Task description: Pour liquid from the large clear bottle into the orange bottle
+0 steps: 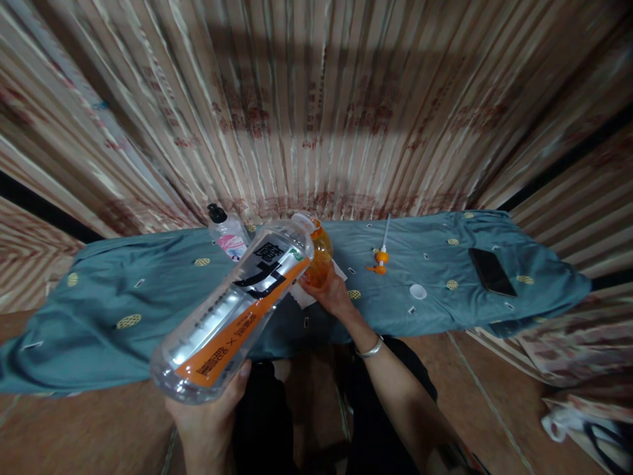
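Note:
A large clear plastic bottle (232,310) with an orange and silver label is tilted, its base toward me and its neck up and to the right. My left hand (212,402) grips it near the base. Its mouth is at the top of a smaller orange see-through bottle (320,254); whether they touch I cannot tell. My right hand (329,290), with a silver bangle on the wrist, is closed around the orange bottle. Under that hand lies a white paper or tissue (301,297). To the right lies an orange pump head (380,258) with a long pale tube.
A pump bottle with a black top (229,234) and pink label stands at the back left. A round white cap (418,291) and a dark phone (492,272) lie on the right of the green cloth (163,290). Pleated curtains (316,99) hang behind.

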Motion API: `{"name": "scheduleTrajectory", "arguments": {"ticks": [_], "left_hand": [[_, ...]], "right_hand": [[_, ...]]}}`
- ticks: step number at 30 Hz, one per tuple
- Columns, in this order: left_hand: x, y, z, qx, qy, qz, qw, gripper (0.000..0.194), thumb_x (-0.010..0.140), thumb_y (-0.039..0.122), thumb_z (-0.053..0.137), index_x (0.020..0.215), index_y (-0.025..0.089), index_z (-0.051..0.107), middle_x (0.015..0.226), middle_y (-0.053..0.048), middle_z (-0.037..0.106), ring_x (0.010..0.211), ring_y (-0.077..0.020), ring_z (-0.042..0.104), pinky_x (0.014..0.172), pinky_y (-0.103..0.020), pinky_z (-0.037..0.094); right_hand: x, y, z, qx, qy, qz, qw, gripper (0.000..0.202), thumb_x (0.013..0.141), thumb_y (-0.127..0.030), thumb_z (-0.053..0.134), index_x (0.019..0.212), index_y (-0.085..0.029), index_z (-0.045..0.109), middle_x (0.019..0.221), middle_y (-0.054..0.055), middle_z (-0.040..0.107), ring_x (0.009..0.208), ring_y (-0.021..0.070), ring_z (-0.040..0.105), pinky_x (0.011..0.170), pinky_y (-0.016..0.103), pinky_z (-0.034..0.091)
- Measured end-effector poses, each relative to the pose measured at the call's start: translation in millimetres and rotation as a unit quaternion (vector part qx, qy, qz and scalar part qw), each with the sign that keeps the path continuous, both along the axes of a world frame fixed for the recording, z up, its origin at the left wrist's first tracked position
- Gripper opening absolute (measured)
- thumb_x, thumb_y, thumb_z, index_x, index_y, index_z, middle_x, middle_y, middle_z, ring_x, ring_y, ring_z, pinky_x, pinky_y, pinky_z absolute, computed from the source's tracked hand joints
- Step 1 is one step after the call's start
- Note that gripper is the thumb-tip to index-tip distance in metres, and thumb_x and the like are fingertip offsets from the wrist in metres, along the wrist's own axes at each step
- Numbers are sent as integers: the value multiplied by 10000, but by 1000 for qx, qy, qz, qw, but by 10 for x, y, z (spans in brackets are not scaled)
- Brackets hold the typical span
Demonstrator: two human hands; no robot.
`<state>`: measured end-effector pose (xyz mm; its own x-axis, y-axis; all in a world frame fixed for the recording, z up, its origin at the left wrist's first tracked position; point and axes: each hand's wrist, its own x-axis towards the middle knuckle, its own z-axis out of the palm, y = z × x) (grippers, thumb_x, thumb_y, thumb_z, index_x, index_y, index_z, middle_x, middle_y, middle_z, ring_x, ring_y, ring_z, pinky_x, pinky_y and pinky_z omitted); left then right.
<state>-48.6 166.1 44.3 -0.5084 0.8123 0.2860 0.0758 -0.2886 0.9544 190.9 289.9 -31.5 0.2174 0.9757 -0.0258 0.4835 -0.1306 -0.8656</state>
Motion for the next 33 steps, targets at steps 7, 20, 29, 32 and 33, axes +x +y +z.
{"name": "scheduleTrajectory", "arguments": {"ticks": [7,20,29,32,33], "left_hand": [[-36,-5,-44,-12,-9,17,1000,623,496,346,1148,1015,227,825,959,-14,818,812,-236,729,1115,-506,670],[-15,5,-9,-3,-16,14,1000,564,509,262,1113,992,205,827,919,-20,836,789,-230,728,1003,-470,700],[-47,-15,-51,4,13,12,1000,583,545,306,1136,1028,198,828,936,-46,842,783,-261,756,1016,-536,705],[-43,-16,-39,-4,1,19,1000,600,512,320,1135,1014,200,829,944,-47,846,793,-261,757,1054,-556,702],[-42,-18,-40,-6,1,21,1000,603,513,323,1134,1020,202,832,952,-45,848,801,-258,759,1080,-561,695]], "right_hand": [[-1,13,-29,1,-2,-3,1000,770,892,-392,997,1554,-197,656,1337,147,910,1309,415,883,1159,571,711],[12,19,-33,1,4,-1,1000,753,890,-439,982,1523,-190,660,1259,144,925,1236,423,900,1116,583,727],[38,29,-110,20,2,0,1000,782,858,-415,1001,1536,-217,666,1259,126,924,1260,431,895,1113,591,728],[49,40,-157,25,3,1,1000,783,862,-428,1001,1536,-215,665,1257,135,922,1257,429,898,1104,570,728],[49,44,-175,28,3,0,1000,790,857,-440,1006,1532,-212,664,1260,140,922,1254,432,898,1103,570,728]]}}
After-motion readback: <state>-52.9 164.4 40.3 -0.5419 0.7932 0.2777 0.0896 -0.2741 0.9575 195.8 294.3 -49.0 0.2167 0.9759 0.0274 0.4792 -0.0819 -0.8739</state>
